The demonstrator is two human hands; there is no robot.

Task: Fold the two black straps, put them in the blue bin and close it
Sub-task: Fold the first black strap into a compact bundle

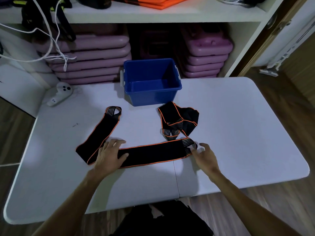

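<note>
On the white worktop [238, 125] a long black strap [150, 155] with orange edging lies bent in an L, one arm running far-left to a striped loop, the other stretching right along the near side. The left hand [109, 155] lies flat on the bend, its grip spread, fingers pressing the fabric down. The right hand [203, 155] is at the strap's striped right end, grip loosely spread with the fingertips touching or just about touching the loop; I cannot tell whether it pinches it. A second black strap [177, 120] sits crumpled just beyond, on the right. The blue bin [151, 97] stands open and empty at the far middle, near a white controller [59, 94] on the left.
</note>
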